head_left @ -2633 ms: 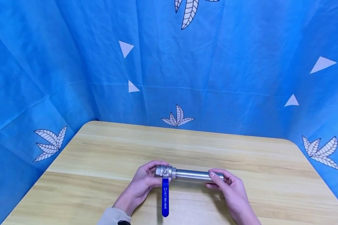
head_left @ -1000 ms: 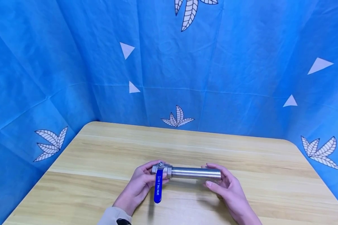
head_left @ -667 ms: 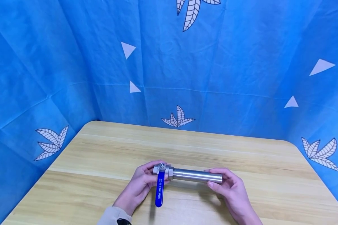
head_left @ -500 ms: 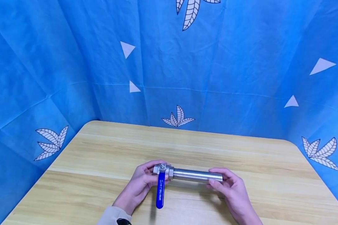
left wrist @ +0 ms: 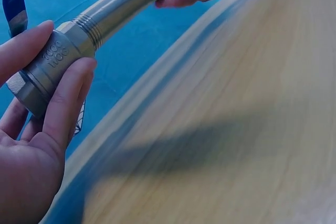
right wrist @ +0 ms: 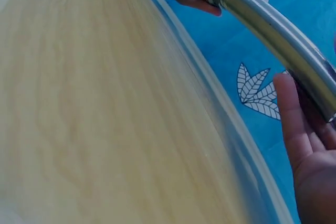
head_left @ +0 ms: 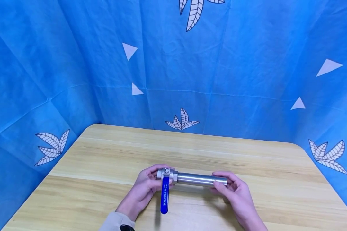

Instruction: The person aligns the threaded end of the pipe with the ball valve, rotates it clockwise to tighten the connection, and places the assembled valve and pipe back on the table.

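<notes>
A steel ball valve (left wrist: pixel 55 59) with a blue lever (head_left: pixel 164 195) is joined to a steel pipe (head_left: pixel 198 179), held roughly level above the wooden table. My left hand (head_left: pixel 143 189) grips the valve body between thumb and fingers at the left; the lever points toward me. At the pipe's right end, my right hand (head_left: pixel 238 195) has its thumb on the near side and fingers behind. Threads (left wrist: pixel 88 31) show where the pipe meets the valve in the left wrist view. The right wrist view shows the pipe (right wrist: pixel 283 35) lying along the right hand's fingers (right wrist: pixel 291 108).
The wooden table (head_left: pixel 118 150) has rounded far corners. A blue curtain (head_left: pixel 173 64) with white leaf and triangle prints surrounds its back and sides. Shadows of the hands and the lever fall on the tabletop.
The valve has shifted slightly left and its lever has tilted compared with the earliest frame. My right thumb came away from the pipe, then returned onto its near side.
</notes>
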The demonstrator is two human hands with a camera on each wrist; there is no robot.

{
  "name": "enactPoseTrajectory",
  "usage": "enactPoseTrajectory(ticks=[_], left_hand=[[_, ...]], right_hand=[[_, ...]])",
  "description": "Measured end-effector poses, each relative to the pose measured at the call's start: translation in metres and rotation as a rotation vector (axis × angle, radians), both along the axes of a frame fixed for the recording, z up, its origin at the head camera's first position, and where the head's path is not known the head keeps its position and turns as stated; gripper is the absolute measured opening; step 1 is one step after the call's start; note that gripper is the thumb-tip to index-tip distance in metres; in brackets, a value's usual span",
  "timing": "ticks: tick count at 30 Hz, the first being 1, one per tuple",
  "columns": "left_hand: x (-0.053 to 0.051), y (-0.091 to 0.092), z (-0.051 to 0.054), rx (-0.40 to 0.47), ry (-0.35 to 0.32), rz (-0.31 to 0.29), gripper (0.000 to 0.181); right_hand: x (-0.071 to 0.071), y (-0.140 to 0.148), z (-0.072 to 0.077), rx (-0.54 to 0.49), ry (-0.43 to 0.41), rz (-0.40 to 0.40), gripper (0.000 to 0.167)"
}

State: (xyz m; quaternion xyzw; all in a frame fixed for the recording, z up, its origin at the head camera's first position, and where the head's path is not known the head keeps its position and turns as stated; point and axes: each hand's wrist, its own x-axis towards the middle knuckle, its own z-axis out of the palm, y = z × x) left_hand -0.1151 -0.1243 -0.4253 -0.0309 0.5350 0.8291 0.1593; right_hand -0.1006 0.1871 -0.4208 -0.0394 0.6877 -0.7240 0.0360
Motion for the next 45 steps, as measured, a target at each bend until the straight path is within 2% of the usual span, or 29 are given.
enactPoseTrajectory(ticks=[3,6,12,15,22,32,39,45], left_hand=[[0.0003,-0.0004,-0.0006,0.01,-0.015,0.006,0.066],[0.0007,-0.0004,-0.0004,0.017,-0.027,0.01,0.067],[0.0006,-0.0005,0.0002,0.012,-0.023,0.002,0.064],[0.0007,-0.0009,0.0007,0.007,-0.016,-0.004,0.065],[0.0007,-0.0016,0.0006,0.006,0.008,-0.018,0.064],[-0.0002,0.0028,0.0002,-0.049,-0.012,-0.005,0.063],[-0.0001,0.0024,-0.0001,-0.048,-0.007,-0.009,0.061],[0.0004,0.0026,-0.0002,-0.061,-0.01,-0.02,0.067]], right_hand=[[-0.0003,0.0034,-0.0008,-0.053,0.075,0.089,0.046],[-0.0009,0.0071,-0.0019,-0.11,0.127,0.159,0.047],[-0.0022,0.0107,-0.0039,-0.135,0.128,0.186,0.043],[-0.0024,0.0103,-0.0041,-0.114,0.107,0.17,0.043],[-0.0022,0.0108,-0.0044,-0.15,0.062,0.172,0.04],[-0.0026,0.0075,-0.0052,-0.129,-0.001,0.087,0.029],[-0.0021,0.0026,-0.004,-0.06,-0.081,-0.01,0.018],[-0.0026,0.0021,-0.0047,-0.054,-0.089,-0.017,0.015]])
